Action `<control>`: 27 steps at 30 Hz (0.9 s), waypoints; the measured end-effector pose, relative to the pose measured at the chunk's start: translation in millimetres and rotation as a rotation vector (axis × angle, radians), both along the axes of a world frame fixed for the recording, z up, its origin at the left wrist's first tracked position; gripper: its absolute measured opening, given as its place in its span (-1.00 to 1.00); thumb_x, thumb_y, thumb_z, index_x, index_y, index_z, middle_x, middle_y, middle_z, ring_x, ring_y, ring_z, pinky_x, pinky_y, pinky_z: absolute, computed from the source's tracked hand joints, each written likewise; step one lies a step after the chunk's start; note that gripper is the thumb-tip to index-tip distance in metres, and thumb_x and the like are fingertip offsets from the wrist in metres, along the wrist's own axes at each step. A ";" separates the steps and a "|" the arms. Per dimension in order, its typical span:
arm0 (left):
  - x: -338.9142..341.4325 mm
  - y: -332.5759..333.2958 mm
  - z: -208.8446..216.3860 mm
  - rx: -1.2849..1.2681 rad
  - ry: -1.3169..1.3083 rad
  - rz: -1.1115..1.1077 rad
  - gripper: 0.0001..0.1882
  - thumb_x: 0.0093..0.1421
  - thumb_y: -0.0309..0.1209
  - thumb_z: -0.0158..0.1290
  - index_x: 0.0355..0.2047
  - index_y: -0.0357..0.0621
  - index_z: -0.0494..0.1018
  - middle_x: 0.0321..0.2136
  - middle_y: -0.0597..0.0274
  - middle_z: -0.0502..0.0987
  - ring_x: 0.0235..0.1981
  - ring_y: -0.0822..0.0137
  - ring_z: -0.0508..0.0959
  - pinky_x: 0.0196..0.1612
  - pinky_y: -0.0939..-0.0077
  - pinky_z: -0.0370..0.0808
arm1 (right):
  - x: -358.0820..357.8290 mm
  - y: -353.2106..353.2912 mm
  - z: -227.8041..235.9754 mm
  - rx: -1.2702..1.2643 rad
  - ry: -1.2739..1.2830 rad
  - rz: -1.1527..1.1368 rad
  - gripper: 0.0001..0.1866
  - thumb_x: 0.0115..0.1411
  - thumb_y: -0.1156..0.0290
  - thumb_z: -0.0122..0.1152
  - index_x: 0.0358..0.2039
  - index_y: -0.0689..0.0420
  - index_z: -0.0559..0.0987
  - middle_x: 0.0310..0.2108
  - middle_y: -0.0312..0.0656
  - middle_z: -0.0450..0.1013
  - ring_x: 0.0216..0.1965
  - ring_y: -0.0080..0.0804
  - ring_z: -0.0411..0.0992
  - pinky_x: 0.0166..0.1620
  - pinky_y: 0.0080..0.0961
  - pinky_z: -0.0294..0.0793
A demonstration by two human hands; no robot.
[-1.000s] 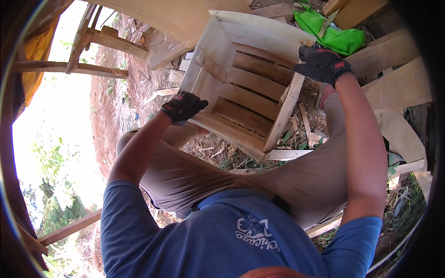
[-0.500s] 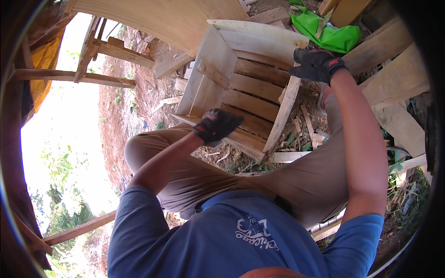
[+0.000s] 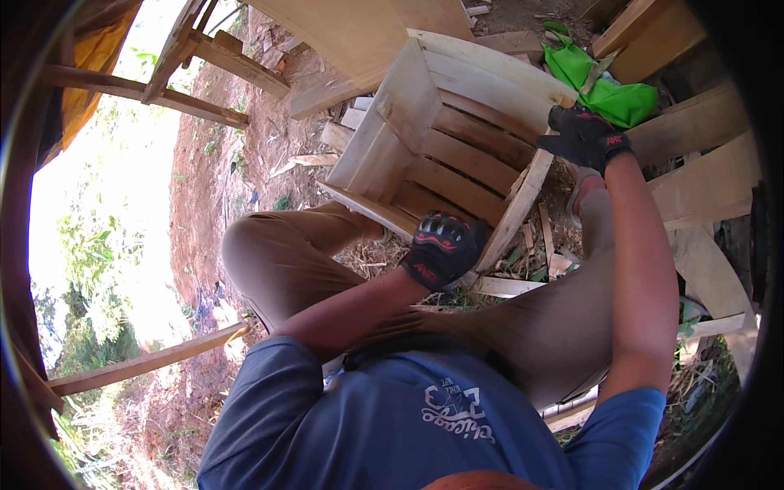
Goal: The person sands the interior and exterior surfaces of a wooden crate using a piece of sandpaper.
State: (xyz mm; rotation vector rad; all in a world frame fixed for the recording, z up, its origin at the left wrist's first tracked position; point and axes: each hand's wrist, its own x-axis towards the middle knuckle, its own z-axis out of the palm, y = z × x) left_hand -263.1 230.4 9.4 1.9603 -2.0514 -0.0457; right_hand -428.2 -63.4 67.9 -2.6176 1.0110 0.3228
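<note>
A wooden crate [image 3: 469,157] with a slatted bottom sits tilted between my legs, its hollow side facing me. My left hand [image 3: 447,247], in a black glove with red marks, is closed over the crate's near edge, close to the near right corner. Its fingertips are partly hidden inside the crate. At the far right corner my right hand [image 3: 581,135], also gloved, grips the rim, its thumb lying along the edge and the fingers bent around the outside.
A bright green bag [image 3: 600,86] lies beyond my right hand. A large wooden panel [image 3: 351,33] stands at the far side. Boards [image 3: 694,122] are stacked on the right, and wood scraps litter the ground around the crate. On the left are wooden rails [image 3: 163,98] by an earth bank.
My left hand has moved right along the crate's near edge and taken hold near the corner. My right hand stays on the far right corner. The whole view has shifted slightly.
</note>
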 end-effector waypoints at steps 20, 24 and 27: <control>240.8 -2.8 -25.1 0.336 -0.271 -0.315 -0.63 0.30 -0.25 0.03 0.10 0.03 0.52 -0.37 0.06 0.60 -0.31 -0.01 0.63 -0.25 0.03 0.53 | -6.7 -8.2 2.9 0.046 0.062 0.016 -0.45 0.21 -0.15 0.22 -0.03 0.04 0.63 -0.09 0.01 0.58 -0.01 -0.01 0.54 0.11 -0.18 0.50; 200.8 -7.1 -16.0 0.087 -0.204 -0.445 -0.67 0.32 -0.21 0.02 0.01 -0.03 0.54 -0.44 0.01 0.58 -0.38 -0.01 0.63 -0.31 0.00 0.53 | -7.9 -9.4 -3.6 0.031 0.050 0.012 -0.44 0.20 -0.16 0.23 -0.05 0.08 0.63 -0.08 0.03 0.58 -0.01 0.01 0.55 0.10 -0.16 0.51; 156.6 -5.0 -21.8 0.084 -0.085 -0.286 -0.74 0.26 -0.20 0.09 -0.18 -0.06 0.60 -0.55 0.08 0.56 -0.48 0.00 0.61 -0.37 0.00 0.52 | -0.6 -9.3 -0.2 0.051 0.076 0.014 -0.44 0.20 -0.15 0.25 -0.07 0.10 0.63 -0.08 0.04 0.59 0.00 0.01 0.55 0.09 -0.15 0.51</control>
